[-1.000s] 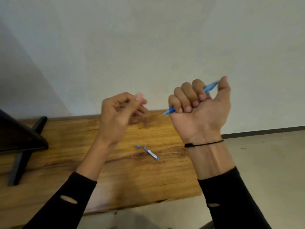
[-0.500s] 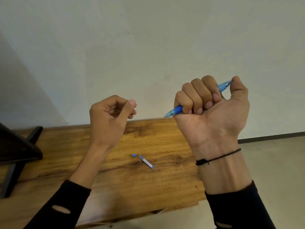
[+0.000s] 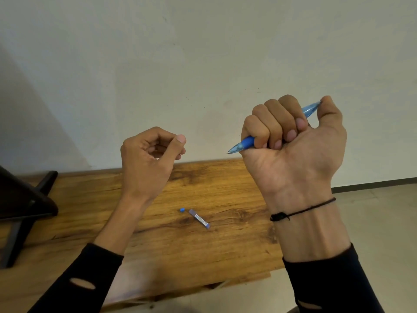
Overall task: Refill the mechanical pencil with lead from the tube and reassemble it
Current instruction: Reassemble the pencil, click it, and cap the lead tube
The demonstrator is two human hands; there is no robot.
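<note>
The right hand (image 3: 293, 152) is raised above the far right end of the wooden worktop (image 3: 203, 251), clenched in a fist around the blue mechanical pencil (image 3: 247, 142). The fingers (image 3: 274, 123) wrap the barrel with the nails facing the camera, and the thumb sits over the pencil's upper, translucent end. The pencil is tilted, its metal tip pointing down and to the left, clear of the fist and well above the wood. A thin black cord (image 3: 302, 210) circles the right wrist, above the cuff of a black sleeve (image 3: 327, 281).

The left hand (image 3: 149, 159) is also held up in the air, well apart from the right one. Its fingers are curled loosely toward the palm with the thumb laid against the forefinger; whether anything as thin as a lead is pinched there cannot be told from this view.

On the worktop between the two forearms lies the lead tube (image 3: 199, 218), flat and angled, with a pale label along its side. Just beside its upper left end, apart from it, rests a small blue cap (image 3: 182, 209). A dark stand (image 3: 24, 204) occupies the worktop's left edge
</note>
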